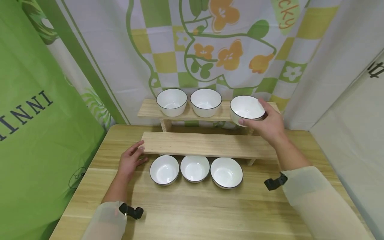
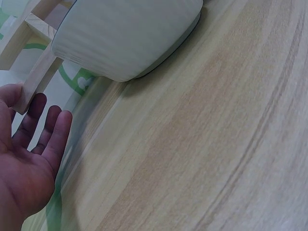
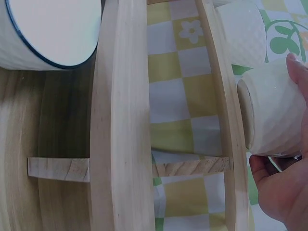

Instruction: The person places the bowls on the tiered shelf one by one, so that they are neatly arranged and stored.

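Note:
My right hand point(image 1: 271, 125) grips a white dark-rimmed bowl point(image 1: 246, 106) by its right side, at the right part of the upper shelf board point(image 1: 226, 111). The right wrist view shows this bowl point(image 3: 279, 108) tilted, its base close to the board; whether they touch I cannot tell. My left hand point(image 1: 131, 160) pinches the left end of the lower shelf board point(image 1: 207, 144), thumb above and fingers beneath in the left wrist view. Two similar bowls, a left one point(image 1: 171, 102) and a middle one point(image 1: 206, 103), stand on the upper board.
Three more white bowls, left point(image 1: 164, 170), middle point(image 1: 195, 169) and right point(image 1: 226, 173), stand in a row on the wooden table point(image 1: 192, 213) before the lower board. A patterned curtain point(image 1: 168, 40) hangs behind the shelf, with a green cloth point(image 1: 39, 133) at the left.

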Demonstrator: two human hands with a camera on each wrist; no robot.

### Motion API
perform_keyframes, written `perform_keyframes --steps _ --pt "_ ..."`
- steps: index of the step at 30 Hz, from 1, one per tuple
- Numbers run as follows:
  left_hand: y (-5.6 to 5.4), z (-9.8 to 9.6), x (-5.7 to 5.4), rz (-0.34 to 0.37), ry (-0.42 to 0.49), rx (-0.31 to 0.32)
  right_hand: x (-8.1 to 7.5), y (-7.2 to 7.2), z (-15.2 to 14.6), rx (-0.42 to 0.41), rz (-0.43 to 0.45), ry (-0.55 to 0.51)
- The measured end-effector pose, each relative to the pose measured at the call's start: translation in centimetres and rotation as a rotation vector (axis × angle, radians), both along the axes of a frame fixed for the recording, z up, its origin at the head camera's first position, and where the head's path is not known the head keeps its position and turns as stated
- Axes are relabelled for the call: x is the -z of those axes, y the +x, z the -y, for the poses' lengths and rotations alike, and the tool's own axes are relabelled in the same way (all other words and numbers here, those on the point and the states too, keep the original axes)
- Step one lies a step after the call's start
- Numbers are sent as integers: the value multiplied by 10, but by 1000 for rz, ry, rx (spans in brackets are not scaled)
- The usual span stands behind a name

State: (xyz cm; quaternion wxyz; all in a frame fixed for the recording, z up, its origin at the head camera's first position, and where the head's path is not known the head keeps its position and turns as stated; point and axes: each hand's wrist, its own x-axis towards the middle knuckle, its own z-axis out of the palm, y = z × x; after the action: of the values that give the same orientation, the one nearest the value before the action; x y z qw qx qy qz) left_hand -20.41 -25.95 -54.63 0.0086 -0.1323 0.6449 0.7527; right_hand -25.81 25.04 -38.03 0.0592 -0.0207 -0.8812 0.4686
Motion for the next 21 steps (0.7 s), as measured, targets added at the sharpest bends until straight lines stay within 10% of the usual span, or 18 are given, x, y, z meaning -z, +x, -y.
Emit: perform_keyframes --steps 21 --pt "0 1 2 16 2 6 1 -23 17 -20 3 -7"
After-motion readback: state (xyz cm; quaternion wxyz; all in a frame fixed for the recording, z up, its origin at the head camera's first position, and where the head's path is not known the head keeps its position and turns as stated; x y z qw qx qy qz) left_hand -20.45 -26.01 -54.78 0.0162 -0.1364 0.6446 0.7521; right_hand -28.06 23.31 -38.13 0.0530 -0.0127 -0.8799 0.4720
